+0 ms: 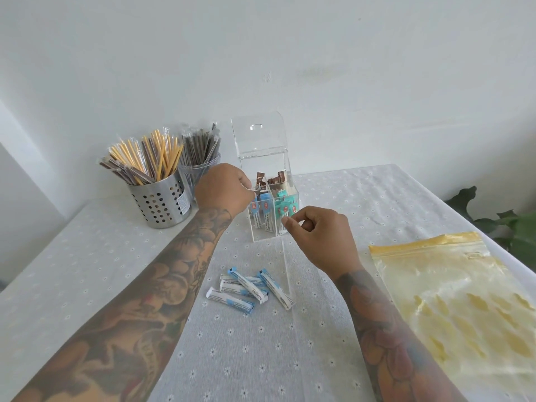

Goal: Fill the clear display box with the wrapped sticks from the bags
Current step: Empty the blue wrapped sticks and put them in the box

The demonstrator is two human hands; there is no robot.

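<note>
Head view: the clear acrylic display box [268, 204], its hinged lid raised, stands near the back of the white flower-dotted tablecloth [87, 271]. Its compartments hold brown, blue and teal wrapped sticks. The left hand [223, 192] is at the box's left rim, fingers curled shut; whether they pinch a stick or only the wall I cannot tell. The right hand [316, 236] hovers at the front right corner, thumb and forefinger pinched together with nothing clearly between them. 5 or so blue-and-white wrapped sticks [251, 290] lie loose in front of the box, and a yellow-tinted zip bag [452, 300] lies flat to the right. Judged step: loading the front-left compartment. Next, a hand should pick up loose sticks and stand them upright there.
</note>
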